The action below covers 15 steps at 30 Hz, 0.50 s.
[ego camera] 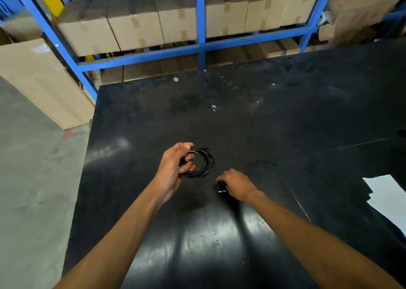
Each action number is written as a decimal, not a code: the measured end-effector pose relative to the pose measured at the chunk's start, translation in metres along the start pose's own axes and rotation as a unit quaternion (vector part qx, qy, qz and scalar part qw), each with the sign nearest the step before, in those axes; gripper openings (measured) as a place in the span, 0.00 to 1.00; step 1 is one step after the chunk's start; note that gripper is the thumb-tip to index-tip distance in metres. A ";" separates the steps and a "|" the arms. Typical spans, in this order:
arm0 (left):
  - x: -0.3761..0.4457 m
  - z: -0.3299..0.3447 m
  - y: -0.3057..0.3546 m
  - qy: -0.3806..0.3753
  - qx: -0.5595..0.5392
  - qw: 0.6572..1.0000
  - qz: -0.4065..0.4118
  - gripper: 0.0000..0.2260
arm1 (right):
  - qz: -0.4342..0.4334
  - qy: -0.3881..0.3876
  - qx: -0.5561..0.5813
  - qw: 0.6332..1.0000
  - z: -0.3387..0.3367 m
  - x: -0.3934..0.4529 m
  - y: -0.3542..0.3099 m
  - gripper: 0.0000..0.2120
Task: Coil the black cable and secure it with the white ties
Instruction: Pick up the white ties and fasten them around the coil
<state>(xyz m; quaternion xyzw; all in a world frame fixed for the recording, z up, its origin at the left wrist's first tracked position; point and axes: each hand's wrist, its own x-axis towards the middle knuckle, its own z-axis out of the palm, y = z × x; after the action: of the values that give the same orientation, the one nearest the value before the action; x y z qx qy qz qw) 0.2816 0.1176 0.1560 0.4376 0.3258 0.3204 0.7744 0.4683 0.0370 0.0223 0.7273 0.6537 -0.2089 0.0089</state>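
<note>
The black cable (205, 164) is wound into a round coil of several loops, held just above the black table (274, 124). My left hand (175, 163) grips the coil's left side, thumb and fingers closed around the loops. A thin pale strand, maybe a white tie, runs along the coil's top. My right hand (236, 183) rests on the table to the right of the coil, fingers curled over a small black block with a white edge (221, 187), likely the cable's plug or adapter.
A white sheet (388, 198) lies at the table's right edge. Behind the table stands a blue shelf frame (201, 45) with cardboard boxes (136, 32). A large carton (41, 80) sits on the grey floor to the left. Small white scraps (213, 107) dot the tabletop.
</note>
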 end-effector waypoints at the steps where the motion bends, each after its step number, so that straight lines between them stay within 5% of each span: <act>1: 0.000 -0.002 -0.003 -0.001 -0.001 1.000 -0.004 0.06 | -0.029 -0.007 -0.048 0.998 0.002 0.002 0.000 0.26; 7: 0.007 -0.017 -0.013 -0.002 -0.007 0.999 -0.035 0.06 | -0.120 -0.044 -0.184 0.975 0.003 0.021 0.001 0.17; 15: 0.010 -0.027 -0.013 -0.003 -0.025 0.999 -0.045 0.04 | -0.177 -0.065 -0.194 0.963 0.009 0.036 -0.004 0.11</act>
<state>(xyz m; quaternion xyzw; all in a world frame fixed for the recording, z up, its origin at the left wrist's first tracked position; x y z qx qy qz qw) 0.2686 0.1326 0.1318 0.4037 0.3346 0.2919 0.7999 0.4636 0.0693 0.0040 0.5690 0.7980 -0.1237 0.1551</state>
